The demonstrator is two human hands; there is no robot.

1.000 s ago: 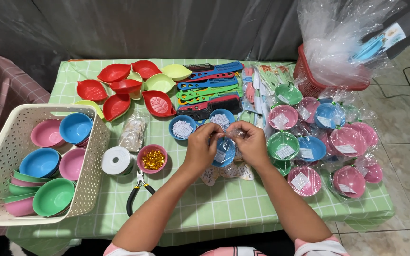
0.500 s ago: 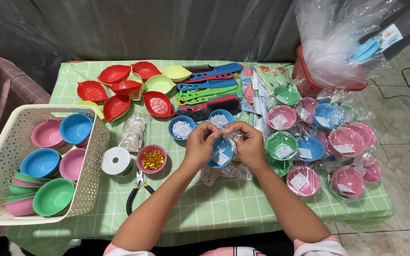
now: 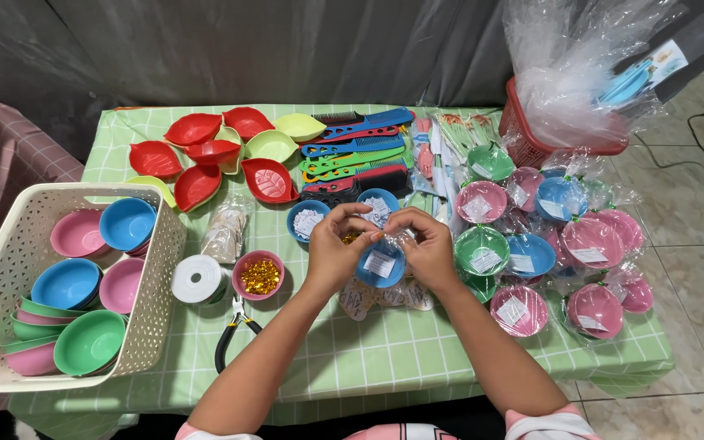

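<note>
My left hand and my right hand meet over the middle of the green checked table. Together they hold a small blue bowl wrapped in clear plastic, with a white paper slip inside. The fingertips of both hands pinch the gathered plastic at the top of the wrap. Right below the hands lie several paper tags. A pink bowl of gold twist ties sits just left of my left hand.
A white basket of coloured bowls stands at the left. A white ribbon roll, black pliers, red and green leaf dishes, coloured combs, wrapped bowls at right, a red basket with plastic bags.
The wrapped blue bowl has tipped upright between my hands, and my fingertips have come together at the top of its plastic wrap.
</note>
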